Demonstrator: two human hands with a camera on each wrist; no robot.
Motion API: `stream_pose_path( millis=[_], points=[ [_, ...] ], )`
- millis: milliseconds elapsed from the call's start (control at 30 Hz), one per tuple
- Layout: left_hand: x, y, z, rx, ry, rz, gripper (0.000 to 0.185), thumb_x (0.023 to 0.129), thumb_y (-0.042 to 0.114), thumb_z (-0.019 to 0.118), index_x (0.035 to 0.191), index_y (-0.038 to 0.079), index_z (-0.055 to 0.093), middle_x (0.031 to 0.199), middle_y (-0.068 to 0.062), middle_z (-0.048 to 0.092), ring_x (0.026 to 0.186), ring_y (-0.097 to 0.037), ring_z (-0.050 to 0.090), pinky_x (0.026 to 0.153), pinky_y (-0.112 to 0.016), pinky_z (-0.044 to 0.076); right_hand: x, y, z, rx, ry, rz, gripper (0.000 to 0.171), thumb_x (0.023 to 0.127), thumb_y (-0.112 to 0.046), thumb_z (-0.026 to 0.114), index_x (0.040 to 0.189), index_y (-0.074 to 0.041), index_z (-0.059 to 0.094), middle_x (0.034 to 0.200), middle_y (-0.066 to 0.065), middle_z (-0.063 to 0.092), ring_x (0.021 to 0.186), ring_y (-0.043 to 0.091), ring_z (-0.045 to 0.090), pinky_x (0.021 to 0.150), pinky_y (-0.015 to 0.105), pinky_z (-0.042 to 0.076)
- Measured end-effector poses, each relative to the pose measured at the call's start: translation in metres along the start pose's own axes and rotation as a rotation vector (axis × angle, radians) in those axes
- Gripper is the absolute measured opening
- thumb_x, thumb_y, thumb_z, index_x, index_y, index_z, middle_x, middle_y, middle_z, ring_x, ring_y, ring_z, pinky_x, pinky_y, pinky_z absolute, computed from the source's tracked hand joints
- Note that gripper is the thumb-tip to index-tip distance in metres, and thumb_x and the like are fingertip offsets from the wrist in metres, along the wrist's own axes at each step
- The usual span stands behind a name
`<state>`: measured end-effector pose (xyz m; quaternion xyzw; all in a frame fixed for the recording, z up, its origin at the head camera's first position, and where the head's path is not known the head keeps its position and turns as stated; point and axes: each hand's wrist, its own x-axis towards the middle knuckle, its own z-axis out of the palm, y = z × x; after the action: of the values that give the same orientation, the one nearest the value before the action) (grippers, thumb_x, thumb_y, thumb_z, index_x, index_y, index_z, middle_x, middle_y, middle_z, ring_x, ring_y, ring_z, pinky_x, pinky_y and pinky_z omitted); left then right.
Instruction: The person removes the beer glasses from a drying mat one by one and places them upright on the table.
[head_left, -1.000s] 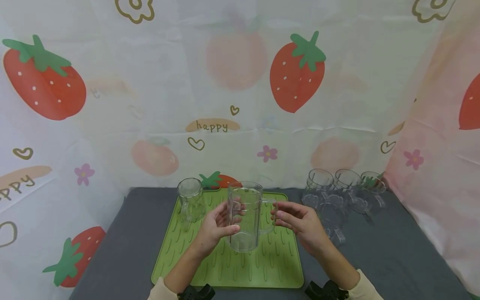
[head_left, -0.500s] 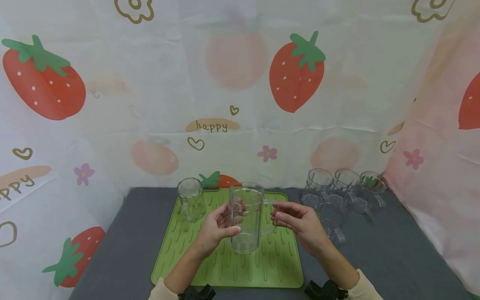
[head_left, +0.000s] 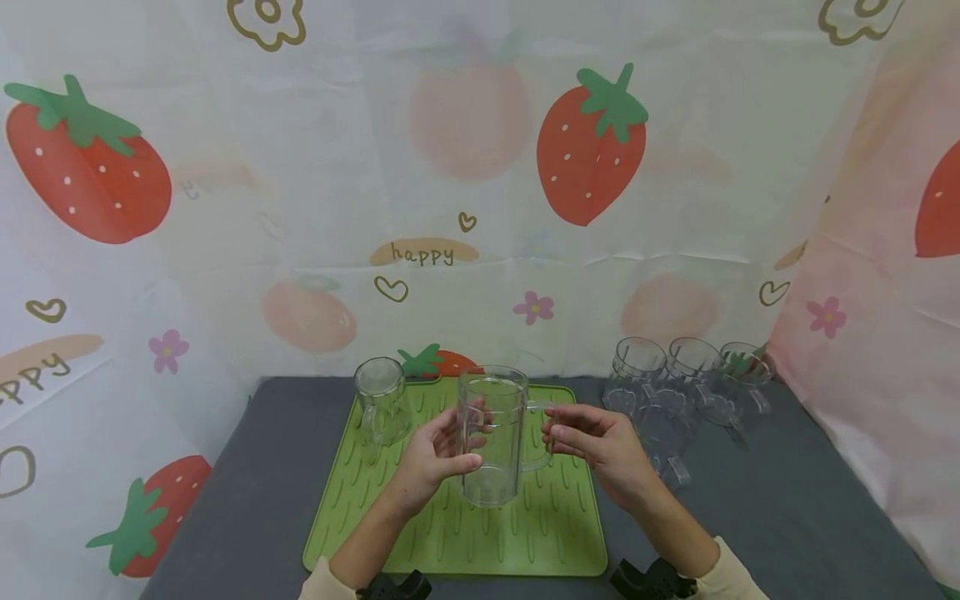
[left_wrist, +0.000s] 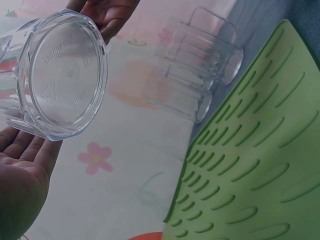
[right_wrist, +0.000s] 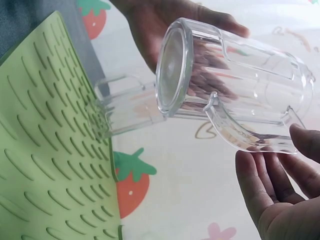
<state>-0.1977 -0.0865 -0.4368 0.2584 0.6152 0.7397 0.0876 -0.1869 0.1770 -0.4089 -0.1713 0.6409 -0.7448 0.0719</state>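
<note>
A clear mug (head_left: 491, 450) is held upright above the green mat, its ribbed body see-through. My left hand (head_left: 435, 458) grips its body from the left, thumb across the front and fingers round the back. At the other side my right hand (head_left: 596, 446) pinches the mug's handle (right_wrist: 245, 137) between thumb and fingertips. The left wrist view shows the mug's round base (left_wrist: 67, 72) with raised lettering. A second clear mug (head_left: 382, 404) stands upside down on the mat's back left corner, handle toward the front.
The green ribbed mat (head_left: 555, 533) lies on a dark grey cloth (head_left: 787, 508). Several clear mugs (head_left: 693, 375) stand grouped at the back right of the table. A white curtain (head_left: 337, 167) with strawberry prints hangs behind and along the sides.
Between one second and half a second ago, the held mug shifted slightly to the right, and both hands kept hold of it. Since then it has stayed almost still.
</note>
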Motion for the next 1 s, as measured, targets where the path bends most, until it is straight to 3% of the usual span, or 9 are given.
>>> stream_pose_path(
  millis=[233, 567, 667, 867, 1000],
  points=[
    [0.0001, -0.0015, -0.0011, -0.002, -0.006, 0.012, 0.075, 0.088, 0.019, 0.073, 0.148, -0.003, 0.035, 0.141, -0.036, 0.044, 0.127, -0.020, 0.057, 0.102, -0.026, 0.049, 0.0003, -0.0008, -0.0005, -0.005, -0.009, -0.016, 0.023, 0.094, -0.005, 0.063, 0.113, -0.015, 0.071, 0.096, -0.008, 0.072, 0.090, 0.008, 0.071, 0.080, 0.029, 0.059],
    [-0.0002, -0.0027, -0.0018, -0.016, -0.017, 0.020, 0.075, 0.088, 0.017, 0.072, 0.148, -0.005, 0.034, 0.141, -0.042, 0.039, 0.122, -0.006, 0.059, 0.101, -0.025, 0.049, 0.0009, -0.0022, -0.0005, -0.010, -0.017, -0.005, 0.027, 0.092, -0.006, 0.065, 0.119, -0.007, 0.068, 0.094, -0.006, 0.072, 0.087, 0.009, 0.071, 0.078, 0.029, 0.060],
    [-0.0002, -0.0028, -0.0020, -0.006, -0.015, 0.014, 0.074, 0.088, 0.017, 0.072, 0.148, -0.004, 0.034, 0.141, -0.039, 0.041, 0.123, -0.010, 0.059, 0.101, -0.025, 0.049, 0.0010, -0.0020, -0.0006, -0.024, -0.015, -0.007, 0.028, 0.092, -0.005, 0.065, 0.120, -0.004, 0.067, 0.093, -0.006, 0.072, 0.086, 0.009, 0.071, 0.077, 0.029, 0.060],
    [0.0002, -0.0032, -0.0026, 0.019, -0.010, -0.009, 0.072, 0.088, 0.018, 0.072, 0.148, -0.002, 0.036, 0.141, -0.032, 0.047, 0.129, -0.029, 0.054, 0.103, -0.029, 0.049, 0.0009, -0.0029, 0.0011, -0.072, 0.006, -0.005, 0.024, 0.091, -0.006, 0.066, 0.111, -0.019, 0.071, 0.090, -0.006, 0.072, 0.084, 0.010, 0.072, 0.076, 0.029, 0.060],
    [0.0002, -0.0042, -0.0030, 0.006, -0.017, -0.017, 0.073, 0.088, 0.018, 0.071, 0.148, -0.001, 0.036, 0.142, -0.033, 0.045, 0.130, -0.026, 0.054, 0.104, -0.030, 0.048, 0.0003, -0.0041, 0.0028, -0.079, 0.017, -0.014, 0.023, 0.091, -0.005, 0.066, 0.110, -0.018, 0.071, 0.090, -0.007, 0.073, 0.084, 0.010, 0.072, 0.075, 0.029, 0.060]
  ],
)
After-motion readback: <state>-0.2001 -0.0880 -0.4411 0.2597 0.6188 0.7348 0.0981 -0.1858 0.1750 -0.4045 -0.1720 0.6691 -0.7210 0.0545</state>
